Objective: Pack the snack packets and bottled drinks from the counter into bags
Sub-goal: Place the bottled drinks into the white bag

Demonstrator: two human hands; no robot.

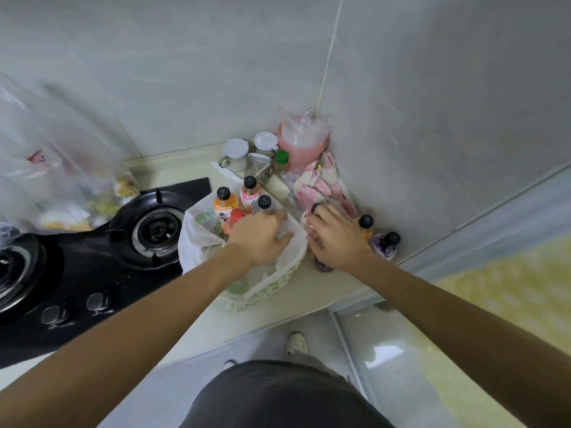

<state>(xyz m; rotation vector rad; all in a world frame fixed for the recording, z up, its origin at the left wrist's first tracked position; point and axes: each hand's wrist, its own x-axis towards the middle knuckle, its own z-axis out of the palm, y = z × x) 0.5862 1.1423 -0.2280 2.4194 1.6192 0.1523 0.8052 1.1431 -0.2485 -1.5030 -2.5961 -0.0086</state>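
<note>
A white plastic bag with green print sits open on the counter. Several bottled drinks stand inside it: an orange one, a pink one, a clear one with a black cap and a red-capped one. My left hand rests on the bag's rim and holds it open. My right hand wraps a bottle just right of the bag; only its purple base and dark cap show. Two more bottles, orange and purple, stand by the wall.
A black gas hob fills the counter's left. A clear bag of snack packets hangs at far left. Jars, a pink jug and a pink cloth crowd the corner. The counter edge runs just below the bag.
</note>
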